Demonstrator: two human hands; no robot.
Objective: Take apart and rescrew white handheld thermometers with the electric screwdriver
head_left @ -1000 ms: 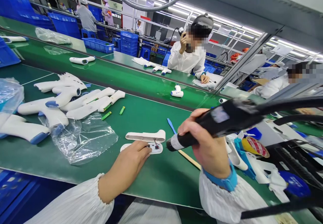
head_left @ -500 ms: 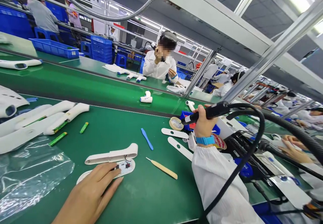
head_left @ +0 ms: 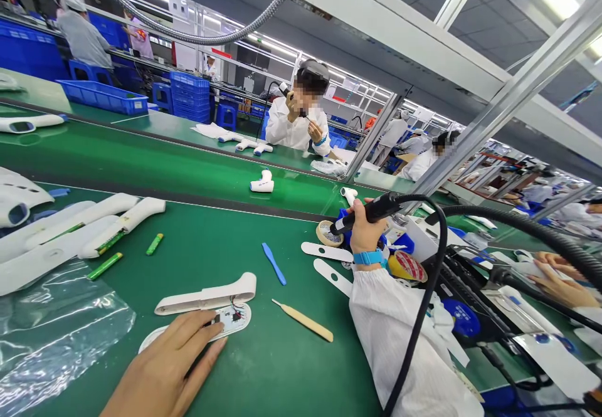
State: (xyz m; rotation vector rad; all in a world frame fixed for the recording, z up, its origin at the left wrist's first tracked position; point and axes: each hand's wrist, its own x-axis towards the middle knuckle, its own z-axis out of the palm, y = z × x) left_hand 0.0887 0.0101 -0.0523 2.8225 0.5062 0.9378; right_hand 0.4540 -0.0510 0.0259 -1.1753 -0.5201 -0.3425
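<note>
My left hand (head_left: 172,354) lies over a white plastic casing half (head_left: 243,321) on the green bench, thumb along its near edge, fingers on top. A circuit board (head_left: 229,320) with thin dark wires shows in its right end; my hand covers much of the rest. Just behind it rests the other white casing half (head_left: 207,298). My right hand (head_left: 367,229) is wrapped round a black electric screwdriver (head_left: 376,209), its tip down at a small round dish of screws (head_left: 329,234). A blue pry tool (head_left: 273,263) and a tool with a pale handle (head_left: 305,321) lie between my hands.
White thermometer-like housings (head_left: 94,216), green batteries (head_left: 106,266) and a clear plastic bag (head_left: 70,329) lie left. White strips (head_left: 327,251) sit below the dish. A green conveyor (head_left: 188,166) crosses behind. Black cables (head_left: 439,266) hang at right; a co-worker (head_left: 301,110) sits opposite.
My right hand has moved slightly left with the screwdriver, bringing its tip over the screw dish. A white device on the conveyor has shifted left. My left hand stays on the casing half.
</note>
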